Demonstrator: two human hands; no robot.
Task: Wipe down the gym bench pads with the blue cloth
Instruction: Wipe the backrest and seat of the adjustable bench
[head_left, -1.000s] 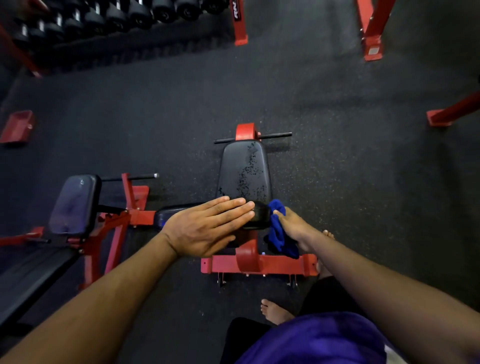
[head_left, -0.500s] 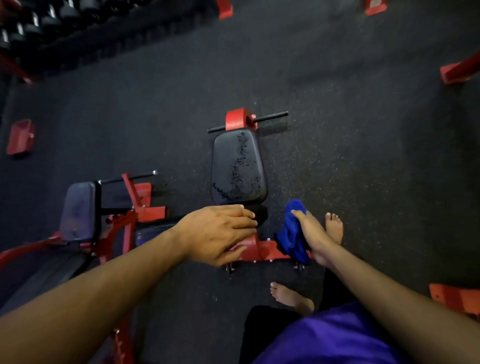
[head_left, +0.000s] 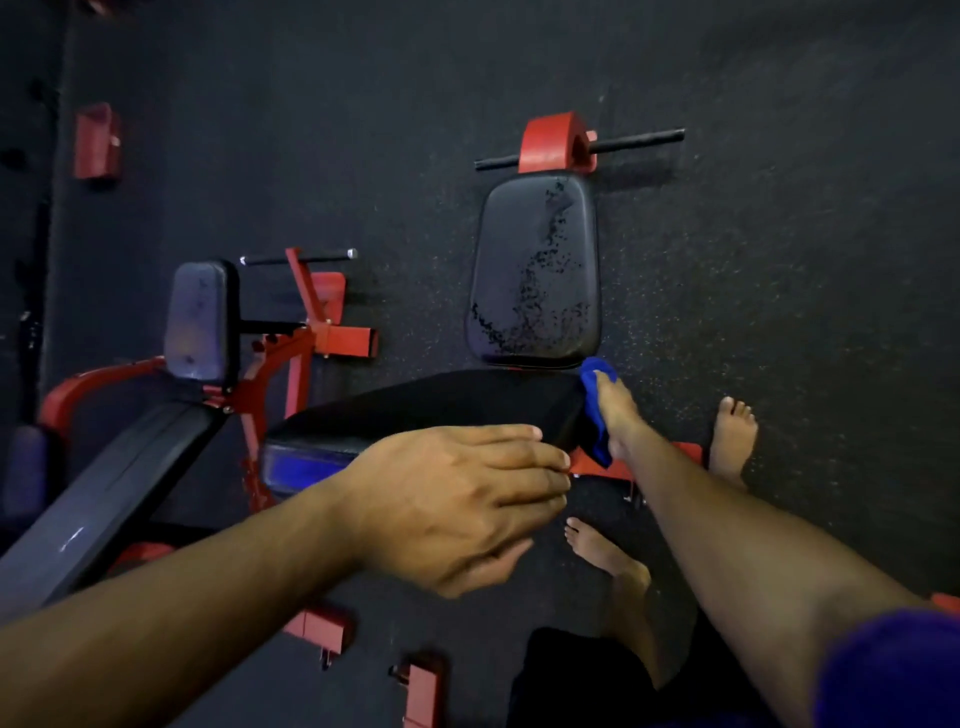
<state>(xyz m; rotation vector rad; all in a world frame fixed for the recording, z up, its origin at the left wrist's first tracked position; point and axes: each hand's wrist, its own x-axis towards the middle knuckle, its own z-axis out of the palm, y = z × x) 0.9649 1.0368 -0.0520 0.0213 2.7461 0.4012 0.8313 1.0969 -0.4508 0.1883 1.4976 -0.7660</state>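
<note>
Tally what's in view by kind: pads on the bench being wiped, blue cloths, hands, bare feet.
pads on this bench: 2, the speckled pad and the long pad
blue cloth: 1
hands: 2, the left hand and the right hand
bare feet: 2
Total: 7

Red-framed benches stand on speckled floor.

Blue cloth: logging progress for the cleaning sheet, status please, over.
Right hand presses blue cloth on back pad end. Left hand open, above near edge. Seat pad still spotted, unwiped. Nothing in the way.
</note>
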